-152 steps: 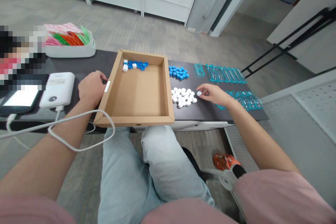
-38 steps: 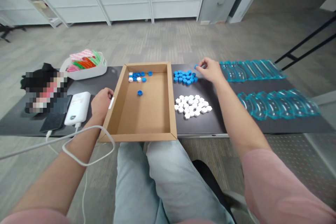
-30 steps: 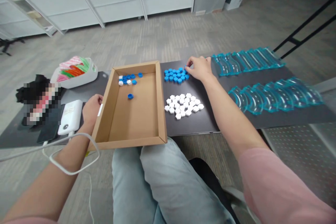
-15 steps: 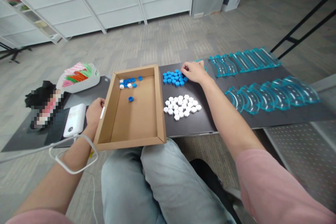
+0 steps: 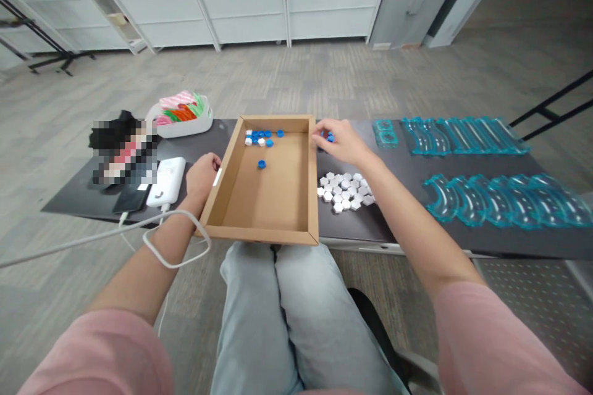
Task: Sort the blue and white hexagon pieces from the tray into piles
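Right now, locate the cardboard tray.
In the head view, the cardboard tray sits just left of centre, between the left hand and the pile of white hexagons.

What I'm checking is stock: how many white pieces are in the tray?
3: one white piece near the tray's far left corner, another just nearer, a third further right; blue pieces may hide more.

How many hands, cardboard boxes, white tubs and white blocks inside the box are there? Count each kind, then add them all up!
Hands: 2 (left hand, right hand)
Cardboard box: 1
White tub: 1
White blocks in the box: 3
Total: 7
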Available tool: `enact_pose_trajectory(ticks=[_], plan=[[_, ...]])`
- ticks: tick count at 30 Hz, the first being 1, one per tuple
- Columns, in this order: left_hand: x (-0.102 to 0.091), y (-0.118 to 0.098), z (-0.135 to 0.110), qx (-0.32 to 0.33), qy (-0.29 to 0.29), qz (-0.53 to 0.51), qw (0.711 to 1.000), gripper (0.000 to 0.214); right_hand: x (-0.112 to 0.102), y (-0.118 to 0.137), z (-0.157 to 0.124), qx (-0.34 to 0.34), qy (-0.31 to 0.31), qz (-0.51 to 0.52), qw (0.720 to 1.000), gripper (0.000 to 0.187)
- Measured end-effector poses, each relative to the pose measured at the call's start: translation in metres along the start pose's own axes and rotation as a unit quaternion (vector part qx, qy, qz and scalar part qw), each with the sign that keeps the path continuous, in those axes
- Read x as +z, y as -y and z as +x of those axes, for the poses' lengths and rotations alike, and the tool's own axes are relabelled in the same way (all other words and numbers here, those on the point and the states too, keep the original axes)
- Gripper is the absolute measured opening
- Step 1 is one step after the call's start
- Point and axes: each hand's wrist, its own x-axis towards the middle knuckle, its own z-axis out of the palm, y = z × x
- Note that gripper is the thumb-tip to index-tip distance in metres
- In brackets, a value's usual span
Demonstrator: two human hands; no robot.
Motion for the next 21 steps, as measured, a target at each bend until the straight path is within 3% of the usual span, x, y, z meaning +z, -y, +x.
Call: enact_pose_trajectory(ticks=[3,6,8,10,12,15,18,21], plan=[[0.001,0.001,0.000,0.008,-0.004,-0.004,1.000,0.008,0.040,0.049,0.035,-0.109,0.137,-0.025,0.984,0.024],[0.002,0.002,0.000,0.010,-0.013,-0.008,1.000,0.008,0.081,0.084,0.067,-0.160,0.224,-0.102,0.956,0.031],[0.003,0.003,0.001,0.013,-0.013,-0.010,1.000,0.008,0.097,0.095,0.080,-0.185,0.265,-0.135,0.937,0.022],[0.004,0.004,0.002,0.016,-0.010,-0.011,1.000,0.009,0.097,0.095,0.085,-0.204,0.278,-0.125,0.930,0.020],[0.004,0.006,0.002,0.019,-0.006,-0.013,1.000,0.010,0.081,0.085,0.081,-0.206,0.248,-0.077,0.943,0.021],[0.004,0.006,0.002,0.022,-0.004,-0.013,1.000,0.011,0.032,0.050,0.059,-0.165,0.155,0.014,0.974,0.028],[0.002,0.003,0.001,0.014,-0.004,-0.010,1.000,0.011,-0.019,-0.003,0.025,-0.052,0.028,0.036,0.998,0.028],[-0.001,-0.001,0.000,0.000,-0.004,-0.009,1.000,0.009,-0.049,-0.057,-0.008,0.065,-0.093,0.038,0.993,0.033]])
